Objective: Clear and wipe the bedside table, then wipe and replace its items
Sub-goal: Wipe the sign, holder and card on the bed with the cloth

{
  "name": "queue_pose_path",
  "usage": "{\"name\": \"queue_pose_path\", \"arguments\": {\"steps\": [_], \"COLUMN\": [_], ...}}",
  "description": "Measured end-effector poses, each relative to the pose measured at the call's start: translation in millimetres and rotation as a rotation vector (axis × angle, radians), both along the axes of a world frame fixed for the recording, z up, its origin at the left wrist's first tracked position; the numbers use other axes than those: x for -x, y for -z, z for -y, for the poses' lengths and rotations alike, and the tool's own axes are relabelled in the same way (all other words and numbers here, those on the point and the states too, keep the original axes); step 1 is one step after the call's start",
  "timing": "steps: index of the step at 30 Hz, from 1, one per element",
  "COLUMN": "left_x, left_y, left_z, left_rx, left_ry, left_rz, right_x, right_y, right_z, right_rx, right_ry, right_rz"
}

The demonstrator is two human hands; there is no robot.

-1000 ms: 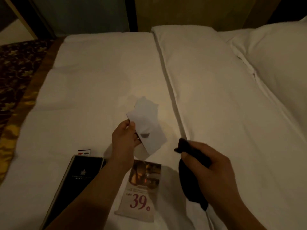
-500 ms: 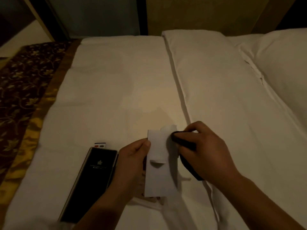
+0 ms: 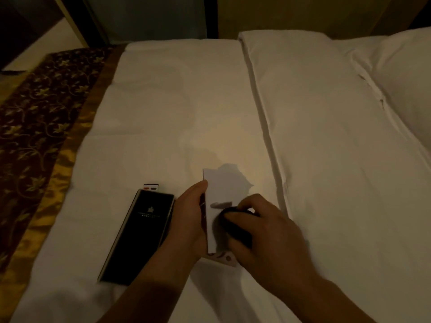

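Clearly the white card (image 3: 219,190) is thin and light, stiff enough to stand on edge yet easy to bend, so it wants a pinch along one long edge. The left hand (image 3: 190,215) grips that left edge, holding the card just above the bed (image 3: 163,113), over a printed leaflet (image 3: 225,257). The right hand (image 3: 268,231) is closed on a dark cloth (image 3: 235,226) pressed to the card's face. A black folder (image 3: 140,236) lies just beside, to the left.
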State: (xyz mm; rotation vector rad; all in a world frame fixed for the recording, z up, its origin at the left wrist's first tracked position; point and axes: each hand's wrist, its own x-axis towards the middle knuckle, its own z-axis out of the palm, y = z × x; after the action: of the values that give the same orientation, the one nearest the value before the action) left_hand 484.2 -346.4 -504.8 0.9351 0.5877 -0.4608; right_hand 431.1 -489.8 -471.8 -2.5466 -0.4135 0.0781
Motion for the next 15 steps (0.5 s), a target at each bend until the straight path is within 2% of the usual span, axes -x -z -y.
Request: {"name": "queue_pose_path", "arguments": {"steps": [2,5,8,10,12,15], "left_x": [3.4,10.3,19.2,21.6,21.1,21.7], "left_y": [4.2,9.8,13.0,14.6,13.4,13.3], "left_z": [4.8,5.6,9.2,11.2,14.1,19.1], "left_rx": [0.008,-0.03,0.016,0.041,0.036,0.018], "left_ry": [-0.007,-0.027,0.006,-0.019,-0.002,-0.007], "left_rz": [0.007,0.014,0.017,0.039,0.081,0.026], "right_x": [4.3,10.6,3.6,3.9,13.5,29.2], "right_y": [4.1,-0.8,-6.6,-5.4,-2.3,-1.4], "right_z": [-5.9,-16.0,-18.9,-23.6,-28.8,-21.0], "right_rx": [0.011,-0.111,-0.108,-0.036,0.05,0.108], "right_ry": [-0.041,-0.036,0.122,0.15,0.089,0.049], "right_rz": [-0.017,-0.089,0.044,0.07,0.048,-0.001]}}
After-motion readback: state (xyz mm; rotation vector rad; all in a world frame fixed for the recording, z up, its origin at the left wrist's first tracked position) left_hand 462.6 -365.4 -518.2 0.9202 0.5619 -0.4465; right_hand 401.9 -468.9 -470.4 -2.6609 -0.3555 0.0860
